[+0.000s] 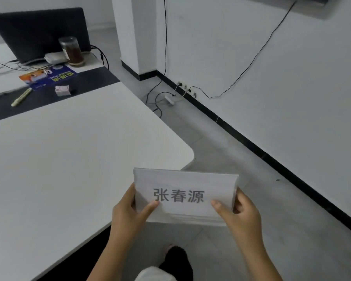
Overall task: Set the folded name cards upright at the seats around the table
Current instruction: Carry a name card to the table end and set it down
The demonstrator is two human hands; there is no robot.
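Head view: I've got a stack of folded name cards [185, 196] held in both hands, off the desk's near-right corner, over the floor, not touching the desktop. Top card faces me, three printed characters across its middle. Left hand [130, 216] grips the stack's left edge, thumb on the front face just below the first character, rest of the fingers curled behind. Right hand [238, 214] grips the right edge the same way, thumb on front near the lower right, fingers wrapped round the back. Several layered edges show along the stack's bottom, so more than one card; can't tell exact count.

White desk [69, 159] fills the left, rounded corner just left of the cards. Far left on it: dark mat [55, 94] w/ a small pale box [62, 90], a yellowish pen [21, 97] and a blue-orange leaflet [49, 77]. Beyond that, a jar of brown liquid [72, 50] stands beside a dark monitor back [39, 33], cables trailing near its base.

Far right: white wall w/ black skirting [251, 142], wall sockets low down, black cables [241, 74] running up the wall and onto the grey floor.
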